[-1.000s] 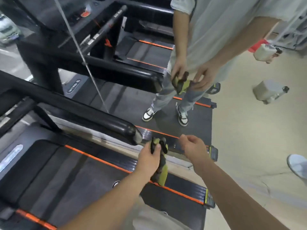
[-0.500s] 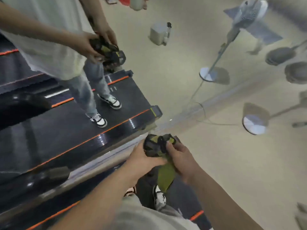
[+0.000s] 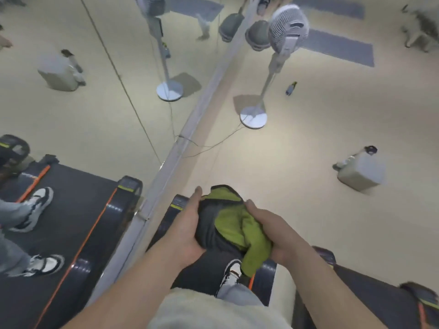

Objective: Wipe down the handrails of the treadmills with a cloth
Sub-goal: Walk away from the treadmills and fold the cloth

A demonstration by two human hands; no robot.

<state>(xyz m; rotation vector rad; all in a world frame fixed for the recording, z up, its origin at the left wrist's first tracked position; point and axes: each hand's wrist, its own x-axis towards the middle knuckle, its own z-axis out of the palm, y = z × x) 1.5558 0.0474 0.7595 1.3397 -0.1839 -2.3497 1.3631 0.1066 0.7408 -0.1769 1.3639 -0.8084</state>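
Observation:
A green and dark grey cloth is bunched between both my hands at the lower middle of the head view. My left hand holds its dark left side, fingers wrapped under it. My right hand grips the green right side, and a green corner hangs down below it. I stand on the rear end of a black treadmill deck with an orange stripe; my shoe shows under the cloth. No handrail is in view.
A wall mirror fills the left, its base strip running diagonally; it reflects the treadmill and my shoes. A white standing fan with a floor cable stands ahead. A grey jug and a small bottle lie on the beige floor.
My view swung right, away from the black handrails and the mirror toward the floor and fan. Both hands closed on the cloth, which is now spread wider between them.

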